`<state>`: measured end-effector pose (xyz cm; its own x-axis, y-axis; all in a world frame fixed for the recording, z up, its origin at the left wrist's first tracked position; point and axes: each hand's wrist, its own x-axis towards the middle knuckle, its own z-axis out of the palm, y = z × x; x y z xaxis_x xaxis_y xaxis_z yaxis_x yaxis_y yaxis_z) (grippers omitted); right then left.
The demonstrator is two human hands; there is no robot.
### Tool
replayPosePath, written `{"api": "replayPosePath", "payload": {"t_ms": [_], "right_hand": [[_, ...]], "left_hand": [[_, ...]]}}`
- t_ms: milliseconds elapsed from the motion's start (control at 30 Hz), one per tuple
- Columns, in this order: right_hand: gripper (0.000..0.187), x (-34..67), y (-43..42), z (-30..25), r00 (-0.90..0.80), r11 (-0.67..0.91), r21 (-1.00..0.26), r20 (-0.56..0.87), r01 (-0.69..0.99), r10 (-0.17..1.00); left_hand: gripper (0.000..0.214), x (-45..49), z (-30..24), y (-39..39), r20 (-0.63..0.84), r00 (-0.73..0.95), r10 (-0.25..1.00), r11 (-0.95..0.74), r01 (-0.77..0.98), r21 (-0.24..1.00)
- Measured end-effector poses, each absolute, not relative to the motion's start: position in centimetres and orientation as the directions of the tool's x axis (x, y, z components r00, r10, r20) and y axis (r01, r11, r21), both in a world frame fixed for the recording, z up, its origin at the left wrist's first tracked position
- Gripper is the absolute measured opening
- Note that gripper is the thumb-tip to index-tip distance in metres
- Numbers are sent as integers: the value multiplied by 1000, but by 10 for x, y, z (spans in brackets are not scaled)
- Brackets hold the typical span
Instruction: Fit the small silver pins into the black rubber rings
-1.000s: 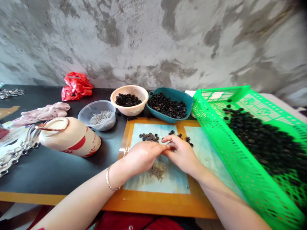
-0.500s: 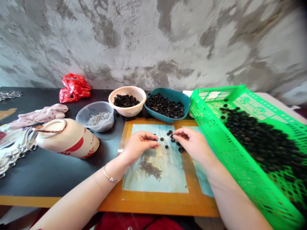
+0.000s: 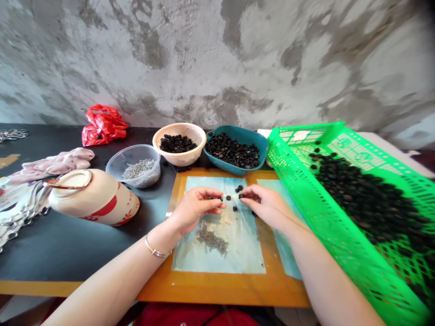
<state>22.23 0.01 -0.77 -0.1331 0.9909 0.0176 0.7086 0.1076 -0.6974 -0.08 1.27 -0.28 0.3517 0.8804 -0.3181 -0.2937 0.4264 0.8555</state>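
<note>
The left hand [image 3: 197,209] and the right hand [image 3: 267,206] hover close together, fingers curled and narrowly pinched, with a few small black rings [image 3: 229,198] lying between the fingertips. Whether either hand grips a ring cannot be told. A thin bracelet [image 3: 156,250] circles the left wrist. Beneath the hands lies a clear sheet [image 3: 234,258] on an orange-framed board [image 3: 217,290], with a small heap of grey metal slivers [image 3: 211,239] just below the left hand. Beyond the board stand a peach strainer bowl [image 3: 179,127] and a teal bowl [image 3: 238,130], both holding black rings, and a clear plastic tub [image 3: 133,153] of slivers. To the right, a green plastic basket [image 3: 322,217] carries a large pile of black rings. On the black bench [image 3: 68,253] at left lie a cream jar [image 3: 95,198] on its side, a pink cloth [image 3: 50,163], a red plastic bag [image 3: 103,127] and metal chain pieces [image 3: 20,213].
</note>
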Motion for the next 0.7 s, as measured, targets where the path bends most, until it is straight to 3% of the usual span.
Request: {"api": "replayPosePath", "payload": {"t_ms": [67,133,433,700], "right_hand": [[14,216,-3,-7,-123,17,-851,-56,524,991],[19,209,-6,-8,-142,-29,-919,-92,393,986],[20,187,-15,-21,-173,-21,-980,-56,197,983],[29,184,-11,-24,-77,2,-1000,0,23,997]], "left_hand": [[34,0,-1,12,-305,343,888,408,-286,867],[33,0,-2,11,-293,364,884,406,-290,866],[27,2,-12,8,-250,481,841,457,-384,802],[27,3,-2,3,-237,508,828,469,-396,790]]}}
